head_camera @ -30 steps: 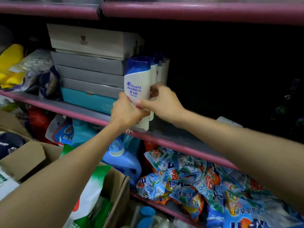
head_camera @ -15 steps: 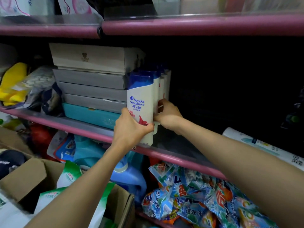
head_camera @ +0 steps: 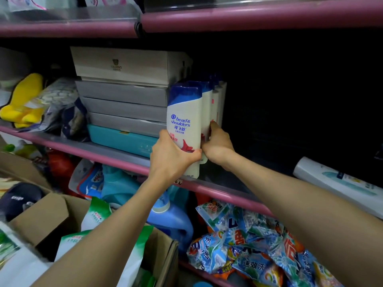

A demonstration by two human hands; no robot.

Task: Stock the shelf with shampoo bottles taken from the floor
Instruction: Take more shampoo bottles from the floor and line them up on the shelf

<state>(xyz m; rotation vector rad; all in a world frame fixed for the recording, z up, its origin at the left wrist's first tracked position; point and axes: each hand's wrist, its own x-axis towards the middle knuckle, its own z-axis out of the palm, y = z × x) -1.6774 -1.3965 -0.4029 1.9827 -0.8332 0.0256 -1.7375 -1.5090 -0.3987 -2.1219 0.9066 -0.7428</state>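
A white shampoo bottle with a blue cap [head_camera: 184,112] stands upright at the front of the middle shelf [head_camera: 116,157]. My left hand [head_camera: 172,155] grips its lower part, fingers curled round the front. Behind it a row of the same bottles [head_camera: 215,96] runs towards the back. My right hand [head_camera: 216,145] rests against the right side of that row, fingers laid along the bottles and partly hidden between them. The bottle bases are hidden by my hands.
Stacked grey and beige boxes [head_camera: 124,92] on a teal case [head_camera: 120,138] stand just left of the bottles. Right of the row the shelf is dark; a white box [head_camera: 339,181] lies far right. Detergent bags [head_camera: 248,245] and a blue jug [head_camera: 172,220] fill the shelf below; an open carton [head_camera: 51,216] sits lower left.
The front bottle has gone from tilted to upright against the row. My right hand slid further back along the bottles' right side. The view shifted down slightly.
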